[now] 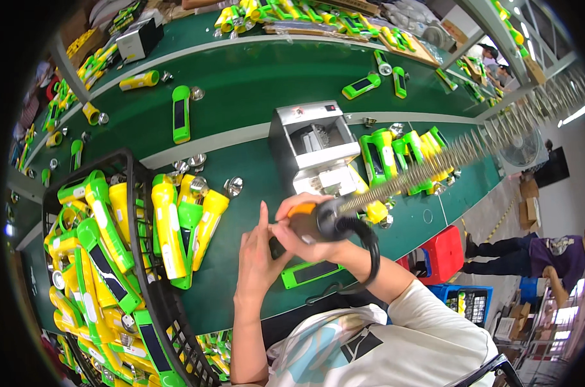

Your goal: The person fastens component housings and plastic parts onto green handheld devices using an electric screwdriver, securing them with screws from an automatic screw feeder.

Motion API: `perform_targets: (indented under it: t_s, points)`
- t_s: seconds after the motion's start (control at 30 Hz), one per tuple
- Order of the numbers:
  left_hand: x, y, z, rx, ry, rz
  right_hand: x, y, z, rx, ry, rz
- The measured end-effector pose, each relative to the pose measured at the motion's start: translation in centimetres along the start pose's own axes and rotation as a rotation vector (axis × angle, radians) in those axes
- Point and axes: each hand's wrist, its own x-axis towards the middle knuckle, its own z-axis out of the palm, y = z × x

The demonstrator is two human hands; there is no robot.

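My right hand [310, 245] is wrapped around an electric screwdriver [312, 222] with a dark body and an orange part, hanging from a long coil spring [460, 145]. The driver's tip is hidden by my fingers. Close against it on the left is my left hand [255, 261], index finger stretched out and thumb spread; nothing shows in it. Under my right wrist lies a green flashlight body [310, 274] with a dark panel. Just beyond my hands stands a silver screw feeder [315, 142] with screws in its tray.
A black crate [138, 213] full of yellow and green flashlights stands at the left. Loose flashlights [170, 226] and silver reflector cups [233, 186] lie beside it; more flashlights [383, 155] are right of the feeder. A red stool [442, 255] and a person [557, 261] are at the right.
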Motion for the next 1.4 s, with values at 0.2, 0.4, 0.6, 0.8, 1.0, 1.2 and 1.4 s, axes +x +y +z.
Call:
perform_targets:
  t_s: [0.2, 0.4, 0.6, 0.8, 1.0, 1.2, 1.4]
  points:
    - [0.7, 1.3, 0.0, -0.048, 0.021, 0.02, 0.9, -3.7, -5.9, 0.333, 0.083, -0.094]
    - [0.3, 0.9, 0.1, -0.055, 0.051, -0.012, 3.0, -3.9, -9.4, 0.286, 0.318, -0.125]
    - [0.5, 1.0, 0.3, -0.07, 0.047, -0.062, 3.5, -3.2, -9.6, 0.165, 0.294, -0.1]
    - [0.6, 1.0, 0.4, -0.041, 0.025, -0.079, 3.4, -2.2, -9.8, 0.077, 0.255, -0.179]
    - [0.8, 1.1, 0.5, -0.056, 0.042, -0.068, 3.3, -1.8, -10.0, 0.044, 0.236, -0.196]
    - [0.8, 1.1, 0.4, -0.043, 0.032, -0.056, 3.2, -1.9, -10.1, 0.015, 0.214, -0.197]
    - [0.9, 1.2, 0.4, -0.032, 0.037, -0.049, 3.0, -1.6, -10.3, -0.049, 0.185, -0.21]
